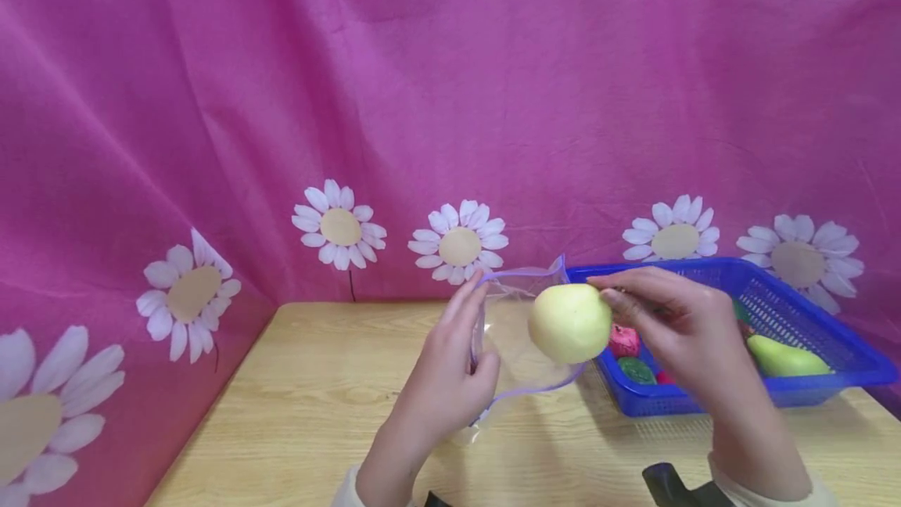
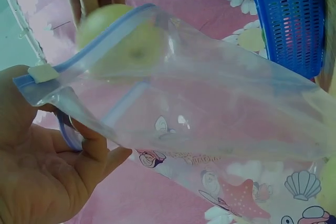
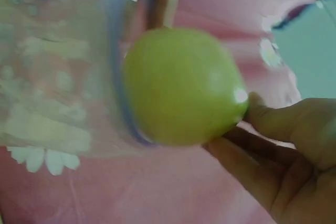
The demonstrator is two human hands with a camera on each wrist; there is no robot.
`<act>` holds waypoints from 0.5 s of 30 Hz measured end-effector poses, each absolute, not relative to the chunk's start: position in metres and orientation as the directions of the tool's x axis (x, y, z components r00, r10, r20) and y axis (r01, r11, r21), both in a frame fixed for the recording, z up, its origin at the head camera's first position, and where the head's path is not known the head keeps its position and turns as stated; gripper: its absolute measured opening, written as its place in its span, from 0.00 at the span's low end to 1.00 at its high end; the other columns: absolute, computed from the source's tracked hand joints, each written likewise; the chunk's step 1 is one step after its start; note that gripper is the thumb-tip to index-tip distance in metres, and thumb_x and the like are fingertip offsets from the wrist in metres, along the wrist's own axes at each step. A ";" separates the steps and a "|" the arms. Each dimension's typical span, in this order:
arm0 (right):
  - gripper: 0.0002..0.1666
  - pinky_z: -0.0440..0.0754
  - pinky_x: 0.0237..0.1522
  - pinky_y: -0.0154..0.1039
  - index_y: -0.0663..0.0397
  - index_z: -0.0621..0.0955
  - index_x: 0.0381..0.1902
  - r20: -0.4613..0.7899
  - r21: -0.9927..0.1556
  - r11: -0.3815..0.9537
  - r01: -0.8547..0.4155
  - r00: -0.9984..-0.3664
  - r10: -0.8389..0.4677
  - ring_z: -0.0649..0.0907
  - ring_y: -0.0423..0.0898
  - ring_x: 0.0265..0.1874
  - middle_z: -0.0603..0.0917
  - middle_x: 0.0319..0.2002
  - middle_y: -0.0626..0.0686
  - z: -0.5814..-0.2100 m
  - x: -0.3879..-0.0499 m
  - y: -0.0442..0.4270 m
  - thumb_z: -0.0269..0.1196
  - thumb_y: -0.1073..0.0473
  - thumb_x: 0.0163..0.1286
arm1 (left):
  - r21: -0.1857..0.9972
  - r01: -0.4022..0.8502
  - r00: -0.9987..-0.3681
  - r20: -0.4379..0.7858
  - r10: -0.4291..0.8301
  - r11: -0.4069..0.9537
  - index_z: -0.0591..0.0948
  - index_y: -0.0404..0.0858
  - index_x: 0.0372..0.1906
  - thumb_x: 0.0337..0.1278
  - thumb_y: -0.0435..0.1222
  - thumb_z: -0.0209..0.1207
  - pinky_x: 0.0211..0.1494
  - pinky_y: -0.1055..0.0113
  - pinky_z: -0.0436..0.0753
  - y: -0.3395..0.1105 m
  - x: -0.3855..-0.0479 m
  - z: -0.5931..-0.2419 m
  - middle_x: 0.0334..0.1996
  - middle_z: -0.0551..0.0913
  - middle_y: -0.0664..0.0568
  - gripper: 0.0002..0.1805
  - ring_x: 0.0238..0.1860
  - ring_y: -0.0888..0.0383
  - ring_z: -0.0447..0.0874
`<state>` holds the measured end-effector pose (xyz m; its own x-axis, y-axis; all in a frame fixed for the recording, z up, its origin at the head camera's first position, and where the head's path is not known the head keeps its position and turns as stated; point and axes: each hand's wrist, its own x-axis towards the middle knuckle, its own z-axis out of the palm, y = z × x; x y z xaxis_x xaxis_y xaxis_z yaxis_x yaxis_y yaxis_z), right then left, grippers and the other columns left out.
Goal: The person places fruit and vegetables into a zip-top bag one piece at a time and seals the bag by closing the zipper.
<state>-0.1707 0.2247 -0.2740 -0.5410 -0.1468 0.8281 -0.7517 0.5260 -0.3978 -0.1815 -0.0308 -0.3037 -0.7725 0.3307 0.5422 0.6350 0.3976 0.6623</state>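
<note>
A clear zip bag with a blue-purple zip edge and printed sea creatures hangs from my left hand, whose fingers and thumb grip it by the opening. The bag's white slider shows beside the left fingers. My right hand pinches a pale yellow-green apple from its right side. In the right wrist view the apple is at the blue rim of the bag's mouth, and the right fingertips touch its near end. How far the apple is inside the bag I cannot tell exactly.
A blue plastic basket stands at the right of the wooden table. It holds a green pear, a pink-red item, a dark green item and more, partly behind the right arm. A magenta cloth with daisies hangs behind.
</note>
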 end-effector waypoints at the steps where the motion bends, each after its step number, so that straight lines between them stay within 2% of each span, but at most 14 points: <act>1: 0.17 0.82 0.35 0.22 0.57 0.90 0.42 0.844 -0.329 0.575 -0.749 -0.507 -0.177 0.85 0.32 0.36 0.90 0.38 0.44 -0.276 -0.172 0.218 0.70 0.78 0.58 | 0.657 0.637 -0.771 0.549 0.323 0.403 0.63 0.35 0.77 0.55 0.25 0.52 0.33 0.71 0.76 -0.031 -0.181 -0.304 0.80 0.55 0.59 0.40 0.22 0.71 0.66; 4: 0.16 0.78 0.32 0.21 0.53 0.91 0.37 0.852 -0.207 0.648 -0.733 -0.461 -0.249 0.83 0.34 0.31 0.89 0.34 0.45 -0.283 -0.178 0.202 0.74 0.75 0.54 | 0.657 0.633 -0.774 0.546 0.321 0.410 0.64 0.36 0.77 0.55 0.25 0.52 0.32 0.70 0.77 -0.032 -0.179 -0.304 0.80 0.55 0.59 0.40 0.22 0.65 0.68; 6: 0.14 0.78 0.32 0.22 0.54 0.91 0.35 0.848 -0.167 0.661 -0.732 -0.448 -0.282 0.83 0.37 0.30 0.88 0.33 0.46 -0.288 -0.181 0.193 0.75 0.74 0.52 | 0.643 0.635 -0.773 0.535 0.341 0.428 0.63 0.36 0.77 0.53 0.24 0.51 0.35 0.70 0.79 -0.033 -0.176 -0.303 0.80 0.54 0.59 0.41 0.38 0.63 0.79; 8: 0.13 0.78 0.31 0.24 0.56 0.91 0.35 0.841 -0.146 0.669 -0.729 -0.448 -0.304 0.83 0.39 0.30 0.88 0.33 0.47 -0.294 -0.185 0.187 0.75 0.74 0.52 | 0.621 0.635 -0.773 0.507 0.382 0.460 0.62 0.36 0.78 0.52 0.24 0.50 0.35 0.69 0.79 -0.035 -0.173 -0.302 0.81 0.52 0.59 0.42 0.44 0.60 0.83; 9: 0.12 0.79 0.31 0.25 0.56 0.91 0.35 0.836 -0.138 0.678 -0.723 -0.452 -0.312 0.83 0.39 0.30 0.87 0.34 0.48 -0.296 -0.186 0.184 0.75 0.74 0.52 | 0.599 0.639 -0.769 0.498 0.400 0.482 0.62 0.36 0.78 0.52 0.23 0.49 0.42 0.68 0.80 -0.035 -0.171 -0.301 0.81 0.52 0.59 0.42 0.57 0.60 0.80; 11: 0.11 0.81 0.32 0.29 0.55 0.91 0.34 0.820 -0.125 0.710 -0.693 -0.476 -0.320 0.84 0.40 0.31 0.86 0.35 0.47 -0.299 -0.188 0.180 0.76 0.72 0.53 | 0.555 0.650 -0.760 0.485 0.433 0.519 0.61 0.35 0.78 0.51 0.23 0.49 0.55 0.64 0.78 -0.036 -0.167 -0.298 0.81 0.50 0.59 0.43 0.76 0.59 0.58; 13: 0.10 0.82 0.31 0.34 0.53 0.91 0.33 0.793 -0.108 0.759 -0.642 -0.516 -0.324 0.83 0.39 0.30 0.85 0.34 0.46 -0.302 -0.190 0.176 0.76 0.70 0.54 | 0.530 0.656 -0.754 0.475 0.453 0.537 0.60 0.35 0.79 0.50 0.23 0.49 0.62 0.61 0.75 -0.037 -0.164 -0.296 0.81 0.49 0.60 0.44 0.80 0.60 0.48; 15: 0.08 0.81 0.27 0.37 0.51 0.90 0.31 0.761 -0.090 0.806 -0.585 -0.562 -0.323 0.81 0.38 0.27 0.83 0.31 0.44 -0.305 -0.191 0.174 0.76 0.67 0.55 | 0.516 0.664 -0.747 0.481 0.459 0.541 0.60 0.35 0.79 0.50 0.23 0.50 0.62 0.61 0.74 -0.037 -0.162 -0.295 0.82 0.49 0.60 0.44 0.80 0.61 0.45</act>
